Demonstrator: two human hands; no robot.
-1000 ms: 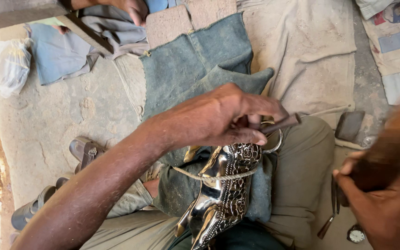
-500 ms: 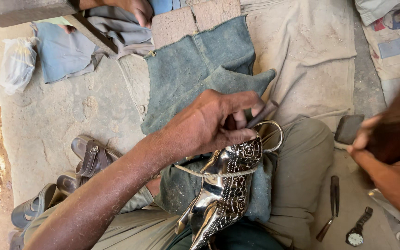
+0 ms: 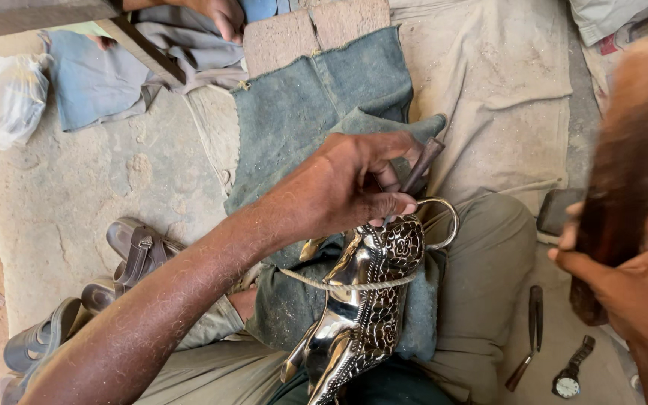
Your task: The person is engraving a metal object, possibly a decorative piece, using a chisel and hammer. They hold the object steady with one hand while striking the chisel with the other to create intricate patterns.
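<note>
My left hand [image 3: 346, 184] grips a dark metal chisel [image 3: 421, 163], its tip set on a shiny engraved metal figure [image 3: 361, 307] that lies on my lap. A cord [image 3: 339, 285] ties the figure against a blue-grey cloth pad [image 3: 414, 315]. A wire ring [image 3: 444, 221] sticks out at the figure's top. My right hand [image 3: 631, 292] holds a dark wooden mallet [image 3: 624, 172], raised and blurred, well to the right of the chisel.
Sandals [image 3: 125, 259] lie on the dusty ground at the left. Pliers [image 3: 530, 334] and a wristwatch [image 3: 571, 375] rest by my right knee. A denim cloth [image 3: 309, 112] spreads ahead. Another person's hand [image 3: 219, 15] is at the top. A plastic bag [image 3: 13, 97] lies far left.
My right hand has lifted the mallet up into view at the right. My left hand keeps the chisel on the figure, with the chisel now more exposed.
</note>
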